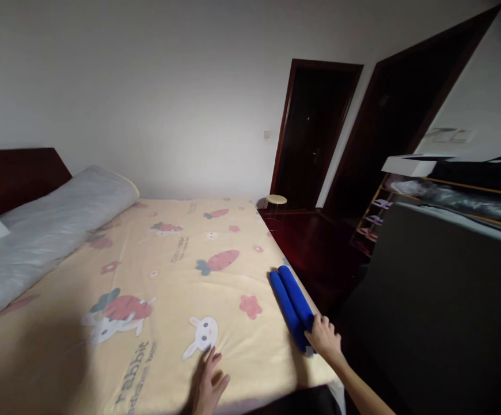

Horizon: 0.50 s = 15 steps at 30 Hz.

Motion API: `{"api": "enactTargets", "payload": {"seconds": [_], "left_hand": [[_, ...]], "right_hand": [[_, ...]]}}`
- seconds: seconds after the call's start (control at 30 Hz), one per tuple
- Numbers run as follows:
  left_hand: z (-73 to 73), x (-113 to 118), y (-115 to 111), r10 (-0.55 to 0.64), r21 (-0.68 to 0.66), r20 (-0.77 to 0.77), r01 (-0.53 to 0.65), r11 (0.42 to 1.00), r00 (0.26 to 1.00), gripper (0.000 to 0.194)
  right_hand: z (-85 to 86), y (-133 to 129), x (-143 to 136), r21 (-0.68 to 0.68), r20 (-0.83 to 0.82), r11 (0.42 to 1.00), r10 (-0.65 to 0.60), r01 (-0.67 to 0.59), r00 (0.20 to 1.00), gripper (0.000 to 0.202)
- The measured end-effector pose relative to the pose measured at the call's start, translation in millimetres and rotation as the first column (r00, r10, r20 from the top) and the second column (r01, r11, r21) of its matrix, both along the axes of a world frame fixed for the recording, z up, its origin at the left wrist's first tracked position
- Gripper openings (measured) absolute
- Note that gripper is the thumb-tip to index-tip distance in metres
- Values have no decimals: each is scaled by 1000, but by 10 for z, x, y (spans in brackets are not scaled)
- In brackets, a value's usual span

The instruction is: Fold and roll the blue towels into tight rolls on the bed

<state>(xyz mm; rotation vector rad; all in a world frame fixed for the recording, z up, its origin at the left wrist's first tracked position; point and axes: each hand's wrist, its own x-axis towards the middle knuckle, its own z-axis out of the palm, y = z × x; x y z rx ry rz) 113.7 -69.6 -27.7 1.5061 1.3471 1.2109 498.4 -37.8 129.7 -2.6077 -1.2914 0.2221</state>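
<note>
Two long blue padded rolls lie side by side along the bed's right edge, with a small pale piece showing at their near end. My right hand is closed over the near end of the right-hand roll, and its palm and fingertips are partly hidden. Lower in the view, my left hand is held just above the sheet near a printed white rabbit, fingers apart and nothing in them. Under both hands spreads a yellow bedsheet printed with carrots, rabbits and pink flowers.
A grey quilt or bedding roll lies before the dark headboard. On the right stand a dark grey panel and a shoe rack. Beyond the bed are a round stool and a dark door.
</note>
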Motion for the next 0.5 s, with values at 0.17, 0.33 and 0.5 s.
{"api": "enactTargets", "payload": {"seconds": [0.17,0.33,0.5], "left_hand": [[95,-77,28,-92,-41,-7,92,995,996,70],[195,-113,34,-95,-52,-12,94,994,995,68],[172,-115,42,-113,-51,-54,110,993,992,70]], "right_hand": [[-102,44,19,15,-34,998,-66,67,997,70],[-370,29,-113,-89,-13,996,16,-17,1000,112],[-503,-26,-181,-132,-12,991,-38,36,999,116]]}}
